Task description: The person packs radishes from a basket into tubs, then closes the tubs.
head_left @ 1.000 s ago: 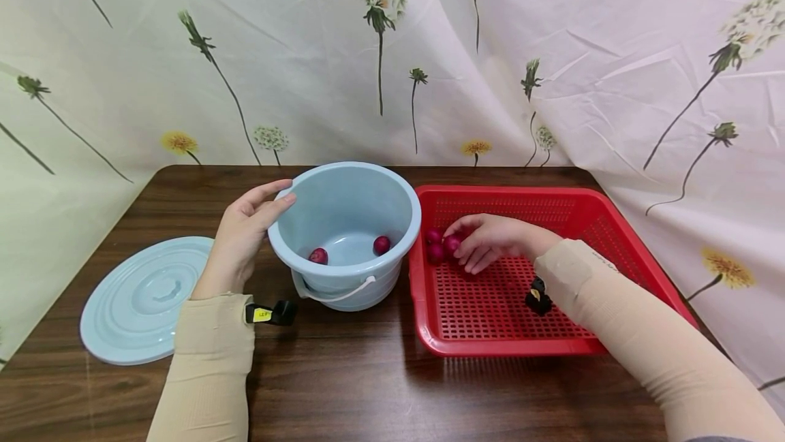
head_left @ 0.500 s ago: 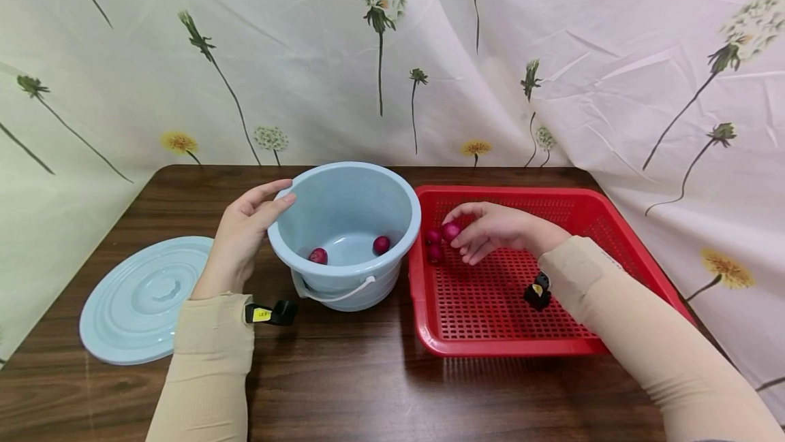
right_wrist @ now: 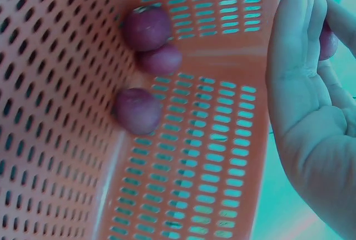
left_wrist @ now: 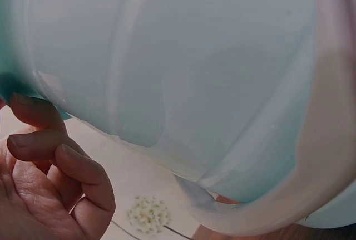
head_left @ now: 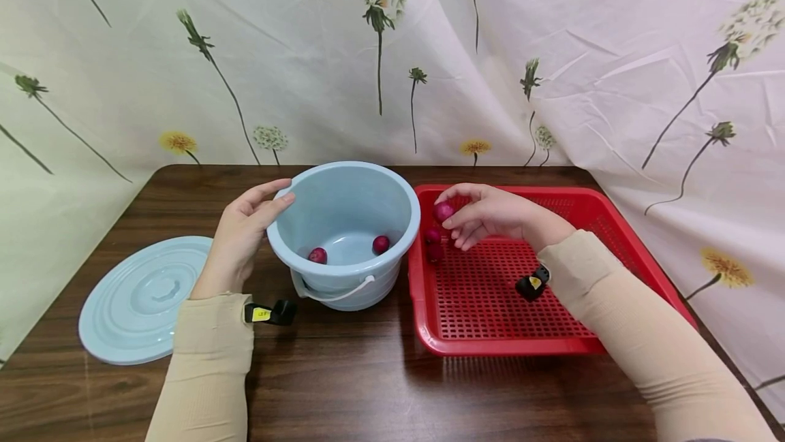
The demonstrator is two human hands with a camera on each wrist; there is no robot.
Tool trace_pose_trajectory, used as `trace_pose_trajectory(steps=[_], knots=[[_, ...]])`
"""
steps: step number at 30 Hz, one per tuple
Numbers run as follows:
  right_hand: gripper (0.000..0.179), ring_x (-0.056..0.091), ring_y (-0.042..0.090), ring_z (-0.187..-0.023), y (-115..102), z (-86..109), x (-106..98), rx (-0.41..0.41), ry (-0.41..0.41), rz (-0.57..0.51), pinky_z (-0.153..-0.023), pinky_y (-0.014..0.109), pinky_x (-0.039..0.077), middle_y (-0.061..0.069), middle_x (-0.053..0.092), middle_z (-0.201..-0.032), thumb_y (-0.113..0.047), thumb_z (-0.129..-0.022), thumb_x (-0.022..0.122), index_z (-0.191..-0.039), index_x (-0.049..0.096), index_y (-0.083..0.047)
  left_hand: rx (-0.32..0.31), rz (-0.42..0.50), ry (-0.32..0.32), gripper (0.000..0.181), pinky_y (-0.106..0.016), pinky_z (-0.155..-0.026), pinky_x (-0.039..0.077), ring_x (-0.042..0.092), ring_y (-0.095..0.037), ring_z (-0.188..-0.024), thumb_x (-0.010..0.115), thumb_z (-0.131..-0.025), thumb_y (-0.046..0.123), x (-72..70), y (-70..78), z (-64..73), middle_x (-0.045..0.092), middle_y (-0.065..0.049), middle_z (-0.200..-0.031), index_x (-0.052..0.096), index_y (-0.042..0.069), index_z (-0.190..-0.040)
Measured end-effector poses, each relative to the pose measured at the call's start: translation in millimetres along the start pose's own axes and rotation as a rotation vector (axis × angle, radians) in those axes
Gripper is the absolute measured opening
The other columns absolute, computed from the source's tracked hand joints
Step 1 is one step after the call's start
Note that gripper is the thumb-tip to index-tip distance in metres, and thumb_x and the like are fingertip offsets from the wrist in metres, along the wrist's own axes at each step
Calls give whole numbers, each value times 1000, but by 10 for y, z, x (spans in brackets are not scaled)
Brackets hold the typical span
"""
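Note:
My left hand [head_left: 238,231] grips the rim of a light blue bucket [head_left: 349,289] at its left side, thumb on the rim. In the left wrist view the bucket wall [left_wrist: 183,62] fills most of the picture and the fingers are curled beside it. Two red radishes [head_left: 317,255] lie inside on the bottom. My right hand [head_left: 490,216] pinches a radish [head_left: 443,211] between thumb and fingertips, above the left back part of a red basket [head_left: 509,346]. Three radishes show in the basket corner in the right wrist view, one of them a lower radish [right_wrist: 138,111].
A light blue lid [head_left: 147,299] lies flat on the brown wooden table [head_left: 343,387], left of the bucket. The bucket's white handle [head_left: 343,295] hangs down in front. A floral cloth [head_left: 306,54] hangs behind the table.
My right hand has picked up a radish from the group in the basket and raised it, moving slightly back and to the left. My left hand and the bucket have stayed put.

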State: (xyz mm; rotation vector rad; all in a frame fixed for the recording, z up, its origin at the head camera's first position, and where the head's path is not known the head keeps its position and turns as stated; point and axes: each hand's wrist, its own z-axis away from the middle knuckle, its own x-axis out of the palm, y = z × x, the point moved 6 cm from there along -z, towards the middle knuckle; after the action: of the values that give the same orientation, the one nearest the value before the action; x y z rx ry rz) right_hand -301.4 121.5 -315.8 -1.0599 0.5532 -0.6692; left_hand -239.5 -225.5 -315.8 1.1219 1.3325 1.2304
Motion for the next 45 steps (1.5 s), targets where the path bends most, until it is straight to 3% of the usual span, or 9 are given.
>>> trace_pose_trajectory(steps=[16, 26, 45], knots=[[42, 70, 23, -65, -338, 24, 171, -135, -19, -56, -66, 37, 61, 11, 69, -74, 1, -93, 60, -132, 46, -9, 8, 9, -4, 53, -18, -67, 54, 66, -6, -78, 72, -91, 37, -10, 5, 5, 73, 11, -91, 58, 13, -136], [42, 69, 20, -66, -476, 9, 292, -166, -8, -57, -67, 35, 60, 10, 69, -82, -3, -95, 60, -134, 46, -10, 3, 35, -7, 50, -18, -66, 54, 66, -6, -77, 73, -90, 35, -11, -11, -11, 73, 9, -90, 59, 14, -134], [42, 67, 17, -58, -629, -87, 557, -201, -85, -41, -62, 32, 59, 12, 71, -83, -6, -95, 61, -134, 48, -11, 6, 22, -2, 52, -18, -67, 54, 67, -7, -78, 74, -89, 39, -4, -4, -12, 73, 9, -91, 60, 15, -133]])
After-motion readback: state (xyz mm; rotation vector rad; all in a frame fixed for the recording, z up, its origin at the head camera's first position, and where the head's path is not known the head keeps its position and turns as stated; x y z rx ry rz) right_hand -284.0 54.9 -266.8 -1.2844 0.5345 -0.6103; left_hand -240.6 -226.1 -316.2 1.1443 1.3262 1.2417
